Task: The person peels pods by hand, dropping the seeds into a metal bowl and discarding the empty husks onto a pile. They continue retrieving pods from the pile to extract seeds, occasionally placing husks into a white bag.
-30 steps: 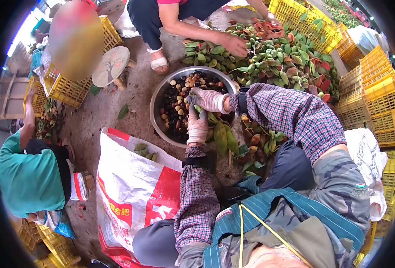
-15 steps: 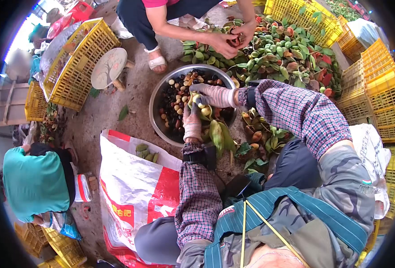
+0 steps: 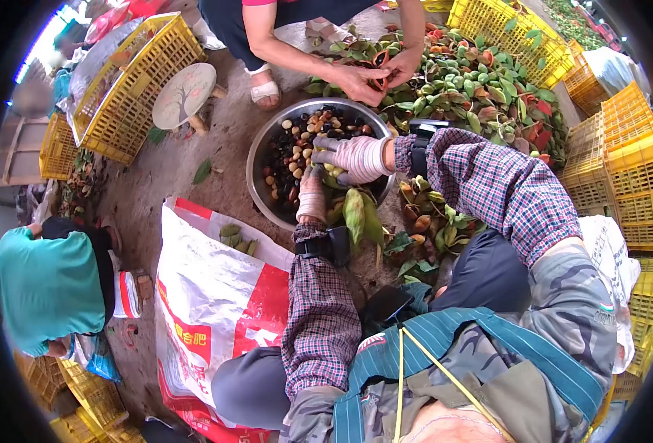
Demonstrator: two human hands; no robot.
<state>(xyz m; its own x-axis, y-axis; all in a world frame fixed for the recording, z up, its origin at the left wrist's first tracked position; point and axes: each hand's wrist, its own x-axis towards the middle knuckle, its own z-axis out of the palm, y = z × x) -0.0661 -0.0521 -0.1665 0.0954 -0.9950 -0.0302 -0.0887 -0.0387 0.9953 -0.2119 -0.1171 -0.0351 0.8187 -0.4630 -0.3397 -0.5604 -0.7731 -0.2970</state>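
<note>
A round metal basin (image 3: 256, 179) holds many dark, brown and cream seeds (image 3: 291, 151). Over its lower right part, my gloved left hand (image 3: 312, 195) and my gloved right hand (image 3: 356, 156) meet around green pods. My left hand's fingers are closed on this bunch from below. From the right, my right hand lies over the pods with its fingers pressed onto them. Long green pods (image 3: 355, 215) hang from the bunch past the basin's rim. Some of the pods are hidden beneath my gloves.
A person's hands (image 3: 371, 80) hold an opened red pod beyond the basin. Pods (image 3: 481, 96) are heaped at upper right. Yellow crates (image 3: 614, 162) stand right and upper left, near a round stool (image 3: 184, 96). A white-red sack (image 3: 216, 288) lies left, beside a person in green (image 3: 50, 288).
My right hand has spread further over the pods, hiding the pale seeds seen between my hands before. The other person's hands have shifted, showing the opened red pod more clearly.
</note>
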